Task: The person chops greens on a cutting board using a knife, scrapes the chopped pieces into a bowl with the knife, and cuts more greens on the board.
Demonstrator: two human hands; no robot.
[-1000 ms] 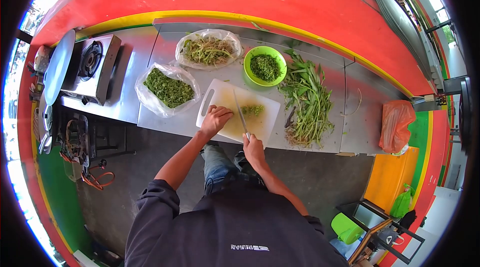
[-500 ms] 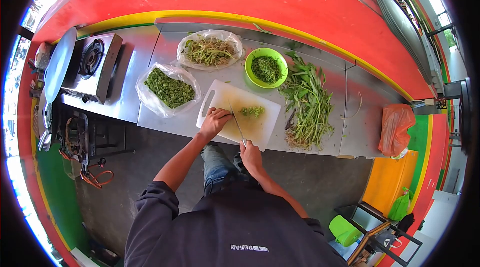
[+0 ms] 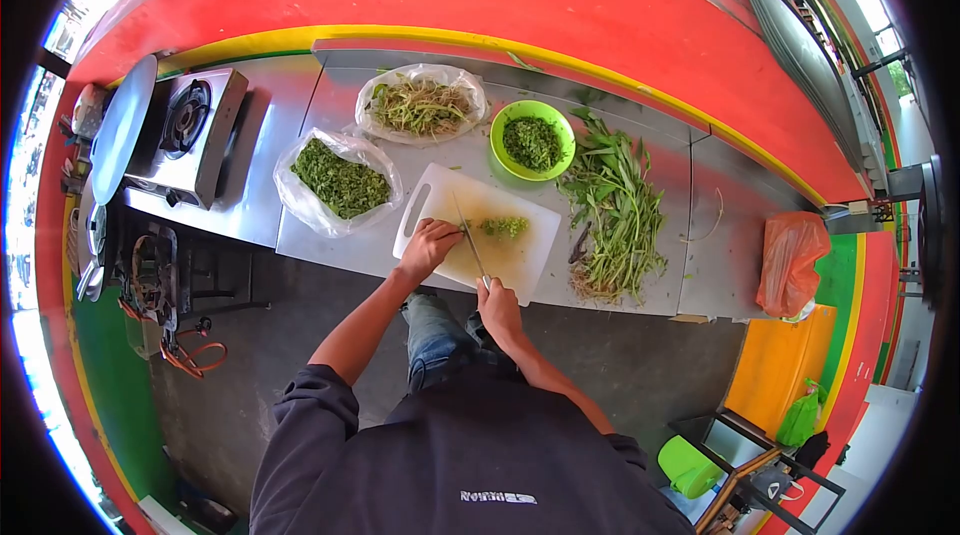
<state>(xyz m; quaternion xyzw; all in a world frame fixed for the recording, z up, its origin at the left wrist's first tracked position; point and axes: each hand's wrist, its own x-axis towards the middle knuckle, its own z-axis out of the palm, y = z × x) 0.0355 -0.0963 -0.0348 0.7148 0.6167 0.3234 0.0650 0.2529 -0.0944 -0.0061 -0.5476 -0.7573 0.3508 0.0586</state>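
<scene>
On the white cutting board point(image 3: 537, 225), stained yellowish in the middle, a small pile of chopped greens point(image 3: 504, 227) lies just right of the blade. My right hand point(image 3: 498, 309) is wrapped round the handle of a knife point(image 3: 475, 255), whose blade points away from me across the board. Close against the blade's left side, my left hand point(image 3: 428, 247) rests on the board with its fingers curled and pressed together. Whatever those fingers pinch is hidden by the hand. A green bowl point(image 3: 497, 157) holding chopped greens stands beyond the board.
Long leafy stems point(image 3: 615, 210) with roots lie right of the board. Left of it are a plastic bag of chopped greens point(image 3: 340, 180) and a bag of root ends point(image 3: 420, 105). A gas stove point(image 3: 190, 135) stands far left, an orange plastic bag point(image 3: 792, 260) far right.
The knife and my right hand have shifted very slightly away from me and to the left. Chopped bits now reach nearer to the blade. My left hand stays almost in place.
</scene>
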